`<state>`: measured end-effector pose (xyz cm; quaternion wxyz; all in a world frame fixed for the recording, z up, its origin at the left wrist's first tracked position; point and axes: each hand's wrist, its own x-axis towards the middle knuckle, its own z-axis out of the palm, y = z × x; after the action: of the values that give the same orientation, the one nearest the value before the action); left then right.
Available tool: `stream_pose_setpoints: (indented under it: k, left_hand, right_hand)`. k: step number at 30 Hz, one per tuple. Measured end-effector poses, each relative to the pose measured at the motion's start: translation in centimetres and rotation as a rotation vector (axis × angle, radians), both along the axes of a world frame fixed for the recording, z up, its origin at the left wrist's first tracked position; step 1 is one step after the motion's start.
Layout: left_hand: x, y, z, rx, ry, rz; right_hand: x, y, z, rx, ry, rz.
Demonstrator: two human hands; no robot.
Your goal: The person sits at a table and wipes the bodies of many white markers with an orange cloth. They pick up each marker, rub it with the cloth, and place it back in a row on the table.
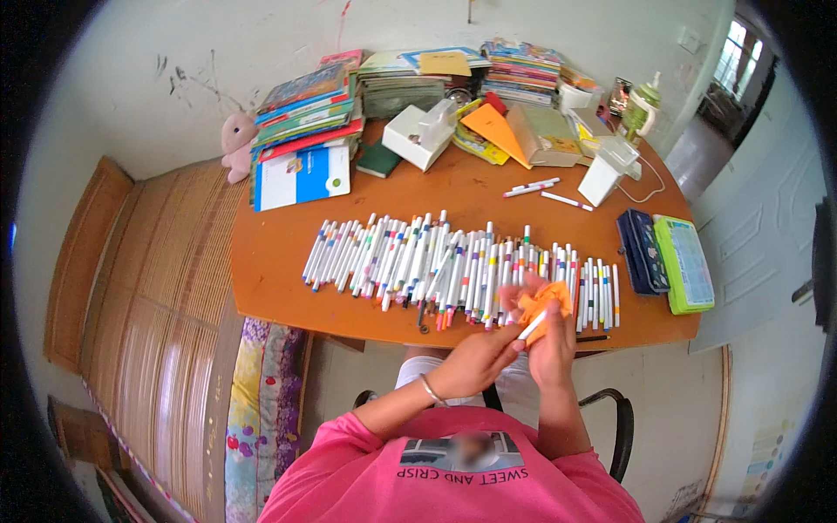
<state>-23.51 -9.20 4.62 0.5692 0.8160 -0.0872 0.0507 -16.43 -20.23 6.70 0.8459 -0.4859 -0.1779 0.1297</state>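
Note:
Near the front edge of a brown wooden desk [288,212], my left hand [477,359] grips the lower end of a white marker pen [533,326]. My right hand [550,343] holds an orange cloth [548,302] around the marker's upper part; its fingers are partly blurred. Behind and left of both hands, a wide row of white marker pens [405,258] with coloured bands lies side by side, partly piled up. More markers [598,294] lie just right of the cloth. A dark pencil [593,338] rests at the desk's front edge.
Two markers [531,187] and a third [566,201] lie apart behind the row. A navy pencil case [642,252] and a green case [683,265] are at the right. Stacked books [307,111], a white box [418,138] and a green bottle [639,112] line the back.

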Motion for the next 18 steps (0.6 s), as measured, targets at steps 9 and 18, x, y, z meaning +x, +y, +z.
stream_pose_setpoints:
  k: [9, 18]
  left_hand:
    - [-0.5, -0.3, -0.3, -0.134, -0.117, -0.021]
    - [-0.2, -0.3, -0.7, -0.260, -0.002, 0.043]
  right_hand:
    - [1.4, -1.9, 0.1, -0.027, -0.004, -0.061]
    - [-0.5, -0.5, -1.3, -0.156, -0.235, 0.132]
